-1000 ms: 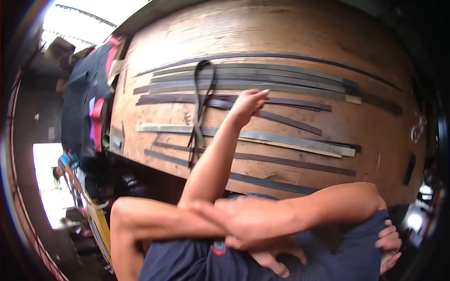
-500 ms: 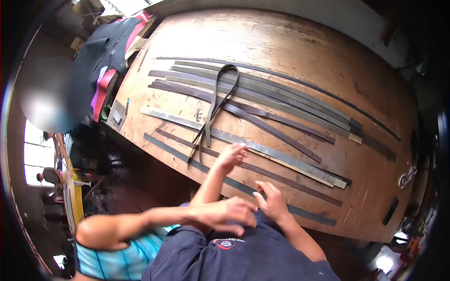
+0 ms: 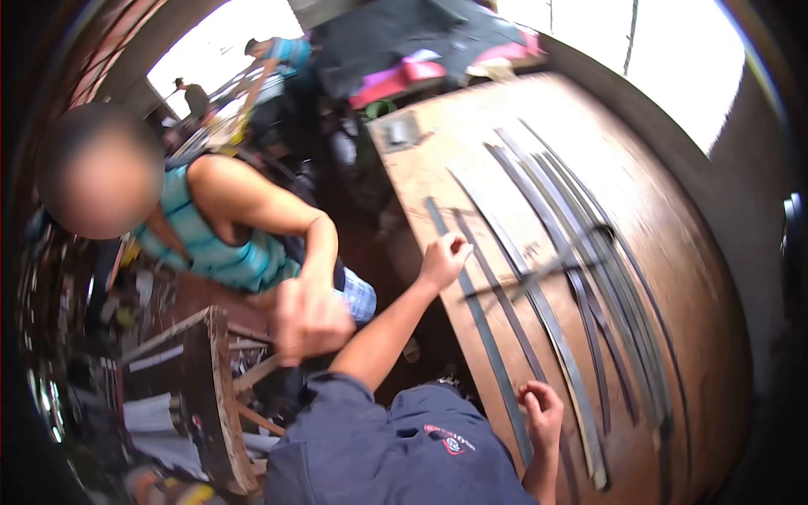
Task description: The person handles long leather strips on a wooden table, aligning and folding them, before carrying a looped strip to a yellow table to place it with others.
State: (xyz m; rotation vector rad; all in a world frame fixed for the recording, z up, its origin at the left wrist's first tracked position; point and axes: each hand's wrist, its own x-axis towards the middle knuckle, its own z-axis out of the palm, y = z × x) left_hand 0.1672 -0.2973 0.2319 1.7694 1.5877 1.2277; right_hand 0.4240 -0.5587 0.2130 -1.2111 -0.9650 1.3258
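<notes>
My left hand hovers at the near edge of the wooden table, by a dark green strip. Its fingers are loosely curled, slightly apart, around nothing. Lower in view, my right hand is above the strips, fingers bent but apart and holding nothing. A thin brown strip and a long grey metal-looking strip lie beyond the green one. Several dark straps lie side by side farther across. A folded dark strap crosses them, its loop blurred.
A co-worker in a turquoise top stands at my left, a blurred hand near my left forearm. A wooden frame stands lower left. Dark and pink sheets lie past the table. Other people are in the background.
The view has swung left, showing more of the co-worker and the wooden frame. The co-worker's hand has moved away from in front of my shirt. My right hand's fingers are more bent.
</notes>
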